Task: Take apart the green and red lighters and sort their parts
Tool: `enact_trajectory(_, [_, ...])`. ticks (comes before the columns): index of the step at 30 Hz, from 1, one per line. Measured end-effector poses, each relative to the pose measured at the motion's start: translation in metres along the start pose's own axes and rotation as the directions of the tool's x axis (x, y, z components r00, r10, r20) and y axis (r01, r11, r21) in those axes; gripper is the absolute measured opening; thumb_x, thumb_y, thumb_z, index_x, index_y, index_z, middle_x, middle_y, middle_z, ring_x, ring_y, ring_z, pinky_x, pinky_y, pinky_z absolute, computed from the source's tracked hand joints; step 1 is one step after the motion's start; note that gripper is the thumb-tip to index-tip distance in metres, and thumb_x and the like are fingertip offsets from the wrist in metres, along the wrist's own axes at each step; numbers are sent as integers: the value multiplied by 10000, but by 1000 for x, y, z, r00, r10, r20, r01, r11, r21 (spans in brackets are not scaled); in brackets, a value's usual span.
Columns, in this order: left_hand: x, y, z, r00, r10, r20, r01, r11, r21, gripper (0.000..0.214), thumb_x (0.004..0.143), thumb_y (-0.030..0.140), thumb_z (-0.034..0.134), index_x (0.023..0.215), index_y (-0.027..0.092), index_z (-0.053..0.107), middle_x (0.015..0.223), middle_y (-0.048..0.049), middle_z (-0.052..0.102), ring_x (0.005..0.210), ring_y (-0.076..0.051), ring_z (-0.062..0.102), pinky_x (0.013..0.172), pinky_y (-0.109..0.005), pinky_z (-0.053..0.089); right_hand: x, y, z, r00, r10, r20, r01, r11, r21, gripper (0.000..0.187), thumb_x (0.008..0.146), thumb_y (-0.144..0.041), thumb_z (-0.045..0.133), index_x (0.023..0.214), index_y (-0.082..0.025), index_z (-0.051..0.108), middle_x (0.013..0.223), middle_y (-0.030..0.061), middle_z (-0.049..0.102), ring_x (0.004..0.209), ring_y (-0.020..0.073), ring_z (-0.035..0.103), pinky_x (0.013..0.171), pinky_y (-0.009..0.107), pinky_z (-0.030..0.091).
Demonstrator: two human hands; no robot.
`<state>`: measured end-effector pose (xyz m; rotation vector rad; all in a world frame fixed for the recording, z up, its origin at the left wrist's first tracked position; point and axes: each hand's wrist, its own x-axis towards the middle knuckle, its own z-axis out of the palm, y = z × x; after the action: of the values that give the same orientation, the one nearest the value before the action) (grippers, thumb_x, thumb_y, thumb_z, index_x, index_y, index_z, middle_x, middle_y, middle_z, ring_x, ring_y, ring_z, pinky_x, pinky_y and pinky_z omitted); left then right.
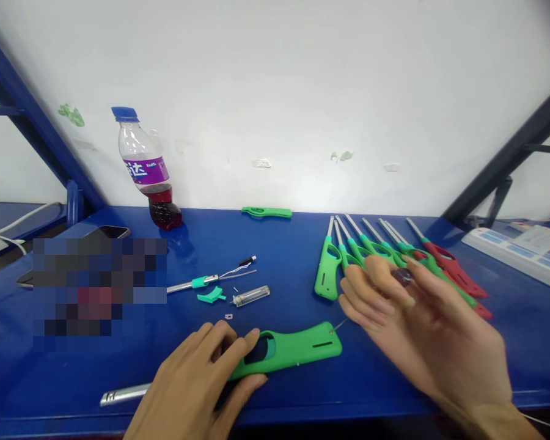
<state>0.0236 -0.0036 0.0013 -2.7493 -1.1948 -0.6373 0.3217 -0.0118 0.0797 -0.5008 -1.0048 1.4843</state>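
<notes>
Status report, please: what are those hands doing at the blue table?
Left hand holding green lighter. Right hand gripping screwdriver, its tip at the lighter's handle end. Loose teal trigger and clear fuel tank beyond; neither seems in the way.

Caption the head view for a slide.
Left hand holds a green lighter; right hand holds a thin tool to its end, more lighters behind.

- What's under the left hand [197, 373] and right hand [426, 336]?
- A glossy blue tabletop [288, 250], running forward to a white wall [266, 85].
- Anything on the wall?
- Torn scraps [341, 156] cling to it beyond both hands, plus a green patch [71, 115] farther left.
- And the sides?
- A blue metal post [32, 119] slants beyond the left hand, a darker post [508, 162] beyond the right. Light is bright, even.
</notes>
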Motion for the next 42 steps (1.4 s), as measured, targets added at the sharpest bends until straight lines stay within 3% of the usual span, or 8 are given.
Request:
enact_trajectory(6, [-1,0,-1,1000,1,-14,-1,1000,-21,452,1098,479,615,1530,352,568,1155,-22,753,1040,-253,799,842,-377,702,2,0,3,1000,-22,-6,21,996,-88,433,1115,-501,483,777,-239,544,715,-16,376,648,175,275,615,301,356])
enact_trajectory(10, [-1,0,-2,1000,-5,-8,5,1000,-19,450,1096,484,617,1526,357,570,1156,-19,751,1050,-261,798,830,-385,705,0,10,1,971,-230,-65,191,908,-374,271,1153,-473,486,1027,-299,652,686,-37,518,633,165,487,650,300,453])
enact_trajectory(14, [2,0,-4,1000,-5,-11,5,999,-35,437,1108,476,598,1526,355,564,1135,-13,744,999,-233,798,838,-378,703,-6,13,-2,846,-529,64,372,501,-781,242,1176,-362,486,1070,-316,699,884,-4,712,888,188,678,801,325,524])
enact_trajectory(16, [3,1,-5,1000,-4,-8,4,999,-38,433,1109,472,595,1523,351,567,1131,-13,743,1004,-233,797,840,-375,702,-8,9,-2,804,-572,164,381,282,-881,224,1151,-360,550,1054,-300,743,1013,28,713,1005,210,664,847,337,526])
enact_trajectory(18, [3,1,-5,1000,-7,-10,6,999,-34,429,1105,474,603,1515,351,578,1129,-15,746,1015,-240,797,826,-369,702,-9,6,0,791,-579,198,359,177,-916,102,1086,-343,679,1083,-306,773,1033,31,676,1002,219,634,849,344,524])
enact_trajectory(21, [3,2,-5,1000,-21,-11,21,999,-46,416,1100,475,611,1498,354,601,1119,-13,749,976,-228,796,820,-358,700,-12,5,2,800,-578,162,329,197,-924,265,999,-194,786,1218,-342,779,993,6,668,915,201,617,807,337,525])
enact_trajectory(26, [2,2,-4,1000,-23,-13,22,998,-57,425,1095,473,620,1505,361,608,1137,-16,759,1018,-240,795,832,-357,698,-19,12,-1,830,-548,103,329,330,-885,434,1061,-91,639,1395,-359,709,1137,18,757,1035,211,702,879,349,574])
enact_trajectory(42, [3,1,-3,1000,7,-22,-7,1000,-1,437,1107,477,599,1520,341,572,1136,-30,745,1003,-239,796,835,-362,699,-21,21,-8,824,-500,267,419,222,-880,656,958,-5,708,1489,-378,614,1404,58,667,1294,266,659,1092,446,576])
